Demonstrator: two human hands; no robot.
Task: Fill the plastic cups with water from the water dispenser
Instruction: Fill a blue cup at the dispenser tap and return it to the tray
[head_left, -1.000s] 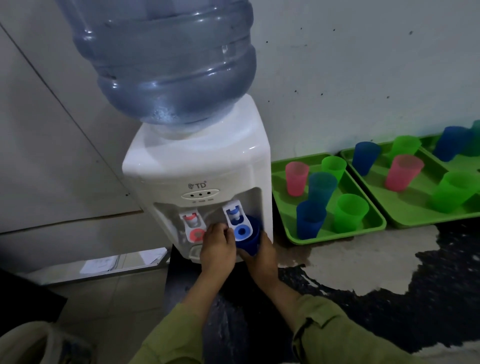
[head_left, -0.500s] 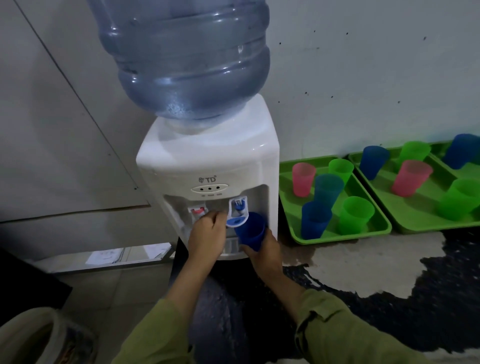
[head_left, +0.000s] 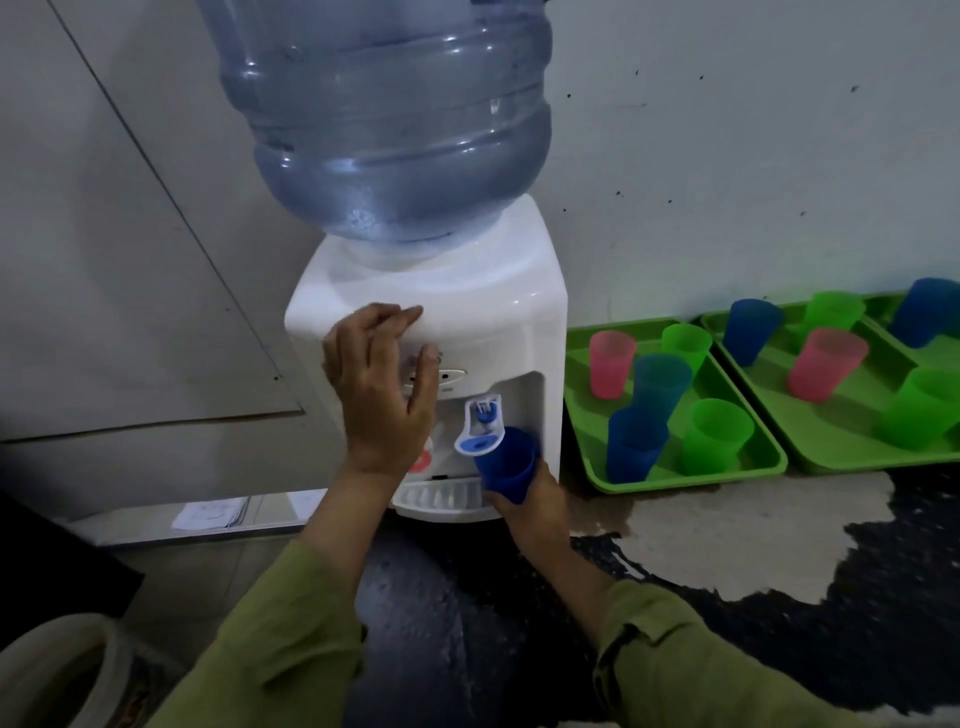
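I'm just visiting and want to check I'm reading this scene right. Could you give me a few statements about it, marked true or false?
1. The right hand holds a blue cup just below the blue tap. True.
2. The left hand presses the red tap. False: it is open, up by the top front of the dispenser, above both taps.
3. The nearest tray beside the dispenser is green. True.
4. That tray holds only pink cups. False: one pink cup stands there with a teal cup, two green ones and a blue one.
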